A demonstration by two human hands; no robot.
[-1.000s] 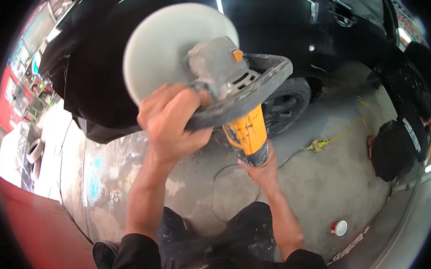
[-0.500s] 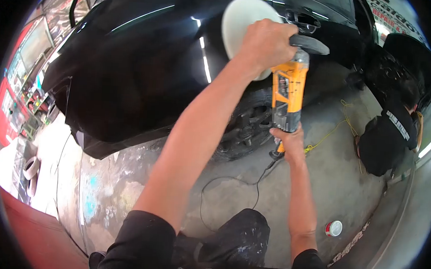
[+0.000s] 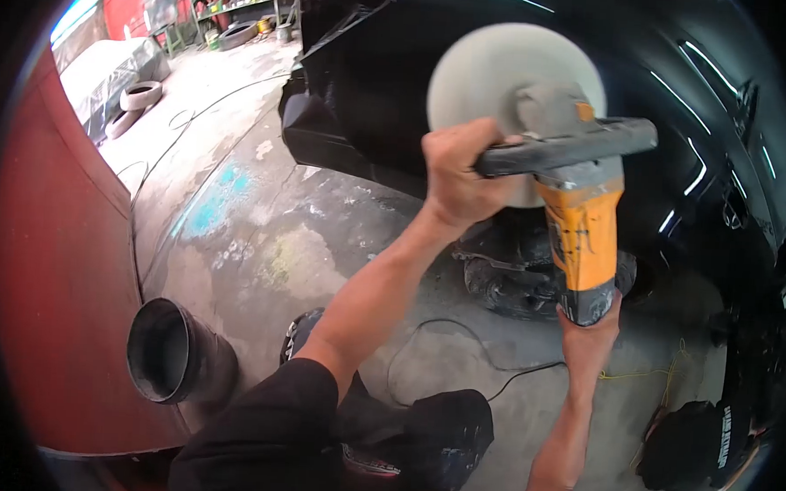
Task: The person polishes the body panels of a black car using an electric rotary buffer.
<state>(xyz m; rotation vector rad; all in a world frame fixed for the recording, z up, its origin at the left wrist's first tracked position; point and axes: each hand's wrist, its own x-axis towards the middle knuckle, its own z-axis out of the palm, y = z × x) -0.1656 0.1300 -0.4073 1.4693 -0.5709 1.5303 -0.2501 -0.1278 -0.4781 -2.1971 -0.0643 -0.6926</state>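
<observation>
A yellow and grey polisher [image 3: 584, 232] with a round whitish pad [image 3: 479, 82] is held up in front of a black car body [image 3: 382, 87]. My left hand [image 3: 468, 174] is wrapped round the left side of its black loop handle [image 3: 581, 148]. Lower down, my right hand [image 3: 591, 337] grips the dark rear end of the polisher. The pad overlaps the car's dark panel in the view; whether it touches cannot be told. A black cable [image 3: 528, 372] runs from near my right hand to the floor.
At the left, a black bucket [image 3: 217, 361] stands beside a red panel [image 3: 68, 258]. Loose tyres [image 3: 140, 96] and a shelf [image 3: 237, 3] are at the upper left. A co-worker in black [image 3: 687, 447] is low at the right, near a yellow cord [image 3: 637, 375].
The view has swung left, bringing the black bucket into sight. The polisher has tilted, so its pad and loop handle show more fully. Both hands still hold it.
</observation>
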